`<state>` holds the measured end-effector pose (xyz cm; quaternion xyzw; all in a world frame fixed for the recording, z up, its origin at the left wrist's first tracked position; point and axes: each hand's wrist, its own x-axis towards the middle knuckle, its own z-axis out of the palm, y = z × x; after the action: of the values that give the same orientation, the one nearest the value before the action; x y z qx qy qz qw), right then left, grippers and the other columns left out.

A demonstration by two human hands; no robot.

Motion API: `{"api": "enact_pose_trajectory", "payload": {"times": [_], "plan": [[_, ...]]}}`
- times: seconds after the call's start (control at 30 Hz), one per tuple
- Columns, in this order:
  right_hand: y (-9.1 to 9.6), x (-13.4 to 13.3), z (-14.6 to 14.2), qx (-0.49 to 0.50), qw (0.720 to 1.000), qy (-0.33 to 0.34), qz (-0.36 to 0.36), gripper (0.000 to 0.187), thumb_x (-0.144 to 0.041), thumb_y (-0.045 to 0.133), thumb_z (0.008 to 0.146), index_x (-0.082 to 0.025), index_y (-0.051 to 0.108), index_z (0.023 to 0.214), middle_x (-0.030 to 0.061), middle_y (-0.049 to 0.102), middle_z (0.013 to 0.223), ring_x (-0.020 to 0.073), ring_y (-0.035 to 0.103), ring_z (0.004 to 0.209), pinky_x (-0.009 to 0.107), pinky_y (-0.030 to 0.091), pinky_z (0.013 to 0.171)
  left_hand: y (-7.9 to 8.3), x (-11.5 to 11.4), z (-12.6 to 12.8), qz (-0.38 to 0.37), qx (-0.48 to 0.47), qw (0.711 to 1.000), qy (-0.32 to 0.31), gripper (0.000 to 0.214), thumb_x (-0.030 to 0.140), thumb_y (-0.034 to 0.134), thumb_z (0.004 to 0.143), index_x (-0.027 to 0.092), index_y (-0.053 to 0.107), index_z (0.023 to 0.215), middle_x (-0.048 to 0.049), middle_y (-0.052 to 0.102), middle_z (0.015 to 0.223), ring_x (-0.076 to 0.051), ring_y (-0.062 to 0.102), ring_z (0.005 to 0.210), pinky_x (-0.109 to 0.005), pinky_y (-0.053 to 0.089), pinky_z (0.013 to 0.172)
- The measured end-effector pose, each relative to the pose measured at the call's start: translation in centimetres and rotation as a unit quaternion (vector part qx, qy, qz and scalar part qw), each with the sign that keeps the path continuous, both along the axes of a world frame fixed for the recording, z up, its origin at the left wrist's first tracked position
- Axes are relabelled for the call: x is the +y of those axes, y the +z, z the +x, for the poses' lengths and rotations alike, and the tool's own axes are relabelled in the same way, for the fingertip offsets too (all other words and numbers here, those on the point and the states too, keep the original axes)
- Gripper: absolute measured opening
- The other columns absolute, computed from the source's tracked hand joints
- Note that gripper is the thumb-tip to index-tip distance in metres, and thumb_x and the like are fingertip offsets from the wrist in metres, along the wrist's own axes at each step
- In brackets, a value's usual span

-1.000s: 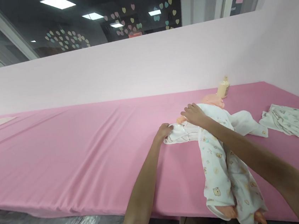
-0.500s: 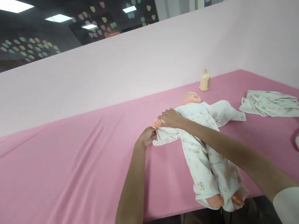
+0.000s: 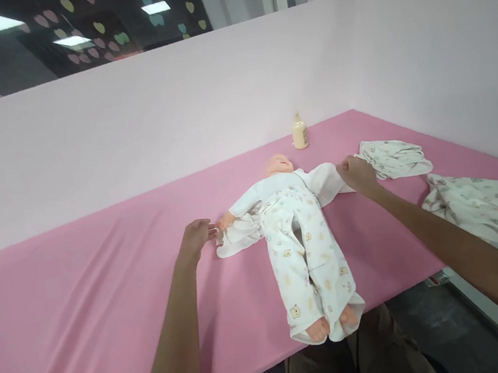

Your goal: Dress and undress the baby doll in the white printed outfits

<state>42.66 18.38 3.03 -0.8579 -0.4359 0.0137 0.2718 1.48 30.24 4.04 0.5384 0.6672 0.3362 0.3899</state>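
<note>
A baby doll (image 3: 280,165) in white printed clothes (image 3: 300,246) lies face up on the pink-covered table (image 3: 87,298), feet at the near edge. My left hand (image 3: 196,239) hovers just left of the doll's bare left-side hand and the bunched white sleeve (image 3: 236,238), fingers loosely apart and holding nothing. My right hand (image 3: 357,174) is closed on the end of the other white sleeve (image 3: 328,179), stretched out to the right.
A small cream bottle (image 3: 300,132) stands by the pale pink wall behind the doll's head. Two crumpled printed cloths (image 3: 391,157) (image 3: 471,202) lie on the table at the right. The table's front edge runs below the doll's feet.
My right hand left the doll's left-side sleeve and crossed to the right-side sleeve end. My left hand let go of the bunched sleeve. The view swung left to right.
</note>
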Motion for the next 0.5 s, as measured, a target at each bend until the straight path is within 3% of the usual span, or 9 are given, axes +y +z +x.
{"api": "enact_pose_trajectory", "payload": {"times": [0.1, 0.23, 0.3, 0.37, 0.5], "plan": [[-2.2, -1.3, 3.5, 0.044, 0.992, -0.028, -0.113, 0.03, -0.038, 0.045, 0.086, -0.015, 0.063, 0.088, 0.0132, 0.067, 0.089, 0.0294, 0.062, 0.086, 0.035, 0.041, 0.068, 1.2, -0.5, 4.6, 0.158, 0.191, 0.969, -0.007, 0.022, 0.027, 0.048, 0.087, 0.016, 0.062, 0.1, -0.0117, 0.068, 0.109, -0.027, 0.063, 0.106, -0.045, 0.048, 0.098], [-4.2, -1.3, 3.8, 0.069, 0.992, -0.014, -0.106, 0.032, -0.037, 0.043, 0.088, -0.014, 0.063, 0.097, 0.0152, 0.067, 0.096, 0.0295, 0.063, 0.09, 0.035, 0.042, 0.069, 2.0, -1.9, 13.5, 0.287, 0.205, 0.903, -0.246, 0.032, 0.029, 0.043, 0.091, 0.017, 0.062, 0.114, -0.0092, 0.066, 0.121, -0.021, 0.061, 0.112, -0.036, 0.046, 0.103], [-4.7, -1.1, 3.5, 0.075, 0.994, -0.002, -0.074, 0.031, -0.029, 0.043, 0.087, -0.014, 0.06, 0.108, 0.0154, 0.068, 0.101, 0.0281, 0.063, 0.091, 0.034, 0.043, 0.07, 2.3, -2.4, 17.6, 0.306, 0.229, 0.848, -0.367, 0.036, 0.03, 0.041, 0.093, 0.017, 0.059, 0.121, -0.0079, 0.062, 0.13, -0.021, 0.056, 0.122, -0.036, 0.041, 0.109], [-5.1, -1.0, 3.4, 0.071, 0.997, 0.026, -0.031, 0.035, -0.02, 0.044, 0.084, -0.014, 0.057, 0.116, 0.0149, 0.068, 0.106, 0.0269, 0.063, 0.094, 0.033, 0.044, 0.073, 2.4, -2.5, 20.7, 0.288, 0.278, 0.804, -0.439, 0.037, 0.028, 0.04, 0.094, 0.017, 0.059, 0.123, -0.008, 0.061, 0.133, -0.022, 0.054, 0.125, -0.037, 0.041, 0.108], [-4.9, -0.8, 5.0, 0.045, 0.994, 0.07, 0.071, 0.031, -0.015, 0.041, 0.082, -0.016, 0.059, 0.107, 0.0122, 0.068, 0.103, 0.0249, 0.062, 0.095, 0.033, 0.044, 0.079, 2.6, -1.9, 23.3, 0.24, 0.396, 0.759, -0.457, 0.036, 0.026, 0.045, 0.089, 0.016, 0.06, 0.12, -0.0119, 0.063, 0.128, -0.028, 0.057, 0.121, -0.039, 0.047, 0.099]]}}
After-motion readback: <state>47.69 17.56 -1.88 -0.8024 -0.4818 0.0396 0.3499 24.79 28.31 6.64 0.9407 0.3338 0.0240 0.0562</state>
